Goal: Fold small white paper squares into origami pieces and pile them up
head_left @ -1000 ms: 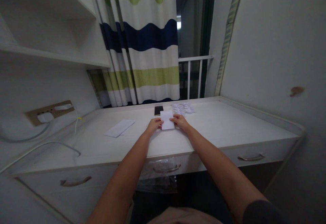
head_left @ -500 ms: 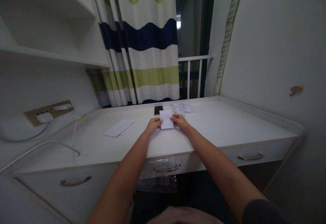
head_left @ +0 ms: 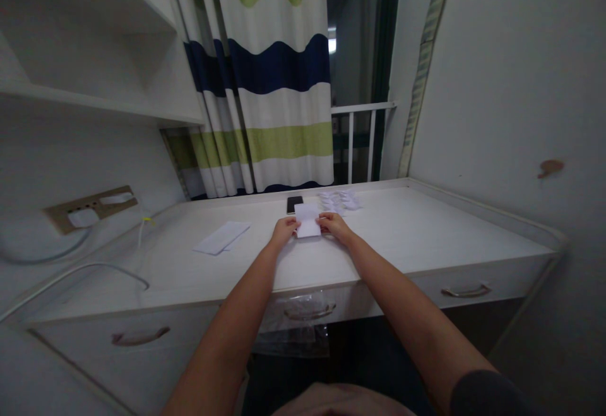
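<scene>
A small white sheet of paper (head_left: 308, 221) is held upright just above the desk, between my two hands. My left hand (head_left: 285, 229) pinches its left edge. On the opposite edge my right hand (head_left: 334, 223) grips it with thumb and fingers. Behind the sheet lies a dark phone (head_left: 294, 202), partly covered by the paper's top. Several folded white paper pieces (head_left: 339, 199) are grouped just beyond my right hand. To the left, flat white paper sheets (head_left: 222, 238) lie overlapping on the desk.
The white desk (head_left: 426, 226) has drawers with metal handles (head_left: 466, 291) along its front. A clear plastic bag (head_left: 303, 324) hangs at the middle drawer. White cables (head_left: 95, 266) run from a wall socket (head_left: 92, 209) at left. A striped curtain (head_left: 284, 106) hangs behind.
The paper has shifted slightly to the left, and its top part now seems bent. Both hands keep their hold on its sides.
</scene>
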### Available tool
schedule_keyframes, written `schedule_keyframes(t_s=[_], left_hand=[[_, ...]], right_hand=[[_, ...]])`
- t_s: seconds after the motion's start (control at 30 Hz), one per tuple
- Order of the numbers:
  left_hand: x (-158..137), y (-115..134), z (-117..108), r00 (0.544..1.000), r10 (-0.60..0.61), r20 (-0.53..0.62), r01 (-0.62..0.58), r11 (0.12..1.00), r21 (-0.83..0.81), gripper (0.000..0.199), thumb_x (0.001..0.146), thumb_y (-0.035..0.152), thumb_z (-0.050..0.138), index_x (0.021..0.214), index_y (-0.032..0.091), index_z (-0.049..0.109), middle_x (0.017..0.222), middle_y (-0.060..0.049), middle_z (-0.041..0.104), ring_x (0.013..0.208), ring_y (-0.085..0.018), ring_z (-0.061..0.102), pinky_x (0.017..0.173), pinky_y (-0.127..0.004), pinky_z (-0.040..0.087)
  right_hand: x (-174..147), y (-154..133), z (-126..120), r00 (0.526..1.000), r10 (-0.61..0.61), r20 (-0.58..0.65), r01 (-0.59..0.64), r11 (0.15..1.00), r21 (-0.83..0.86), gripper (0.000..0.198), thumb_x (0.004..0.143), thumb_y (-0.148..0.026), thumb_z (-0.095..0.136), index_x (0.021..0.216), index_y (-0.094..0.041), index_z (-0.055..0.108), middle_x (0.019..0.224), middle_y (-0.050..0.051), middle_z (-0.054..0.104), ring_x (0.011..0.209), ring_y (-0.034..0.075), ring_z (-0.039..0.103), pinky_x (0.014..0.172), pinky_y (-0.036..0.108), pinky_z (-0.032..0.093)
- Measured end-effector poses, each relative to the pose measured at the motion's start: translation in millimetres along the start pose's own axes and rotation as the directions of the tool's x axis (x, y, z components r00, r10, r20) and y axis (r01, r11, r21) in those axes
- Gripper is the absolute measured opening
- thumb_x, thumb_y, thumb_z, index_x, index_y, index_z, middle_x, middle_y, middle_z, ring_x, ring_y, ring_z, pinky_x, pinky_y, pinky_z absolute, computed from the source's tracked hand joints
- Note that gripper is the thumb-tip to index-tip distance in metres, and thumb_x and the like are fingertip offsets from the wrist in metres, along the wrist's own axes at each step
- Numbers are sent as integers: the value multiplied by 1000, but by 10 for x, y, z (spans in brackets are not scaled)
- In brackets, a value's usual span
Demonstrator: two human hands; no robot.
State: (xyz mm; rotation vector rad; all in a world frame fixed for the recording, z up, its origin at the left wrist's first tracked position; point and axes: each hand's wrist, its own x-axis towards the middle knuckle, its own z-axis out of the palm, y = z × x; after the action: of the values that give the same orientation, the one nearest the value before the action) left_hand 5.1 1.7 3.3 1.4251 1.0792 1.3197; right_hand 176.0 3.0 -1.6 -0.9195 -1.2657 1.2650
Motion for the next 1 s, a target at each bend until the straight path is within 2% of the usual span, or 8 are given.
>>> schedule_keyframes(t_s=[0.23, 0.4, 0.53, 0.77, 1.0], left_hand=[[-2, 3, -17, 999, 37, -3, -37, 998, 53, 13, 56, 20, 66, 67, 12, 64, 63, -1, 62, 56, -10, 52, 49, -20, 38], [17, -14, -28, 998, 56, -40, -53, 997, 61, 13, 58, 20, 63, 68, 12, 64, 62, -1, 61, 53, -9, 50, 48, -20, 38], [27, -30, -40, 996, 78, -50, -75, 995, 68, 13, 58, 22, 63, 66, 12, 64, 61, -1, 60, 52, -9, 49, 48, -20, 38], [27, -24, -44, 994, 90, -54, -86, 993, 81, 16, 57, 24, 66, 68, 11, 64, 61, -1, 61, 52, -9, 49, 47, -19, 37], [22, 6, -46, 990, 109, -87, -101, 991, 92, 19, 58, 25, 66, 71, 12, 65, 62, -2, 62, 51, -8, 49, 45, -19, 36]], right_hand=[[40, 55, -27, 998, -53, 19, 54, 998, -42, 16, 54, -20, 69, 59, -15, 54, 51, -4, 53, 49, 8, 51, 51, 21, 45], [4, 28, -19, 1000, -5, 8, 5, 998, -57, 15, 56, -20, 68, 64, -15, 56, 50, -5, 52, 46, 7, 48, 47, 20, 44], [5, 24, -17, 999, 30, 20, -29, 995, -91, 13, 56, -16, 67, 61, -15, 55, 45, -7, 47, 43, 7, 45, 46, 20, 44], [25, 45, -18, 1000, 17, 1, -17, 994, -107, 13, 58, -14, 67, 57, -15, 54, 46, -6, 48, 42, 6, 46, 47, 20, 46], [-11, 16, 1, 997, 75, 23, -73, 993, -89, 14, 62, -9, 65, 63, -15, 53, 52, -3, 57, 49, 11, 59, 48, 19, 47]])
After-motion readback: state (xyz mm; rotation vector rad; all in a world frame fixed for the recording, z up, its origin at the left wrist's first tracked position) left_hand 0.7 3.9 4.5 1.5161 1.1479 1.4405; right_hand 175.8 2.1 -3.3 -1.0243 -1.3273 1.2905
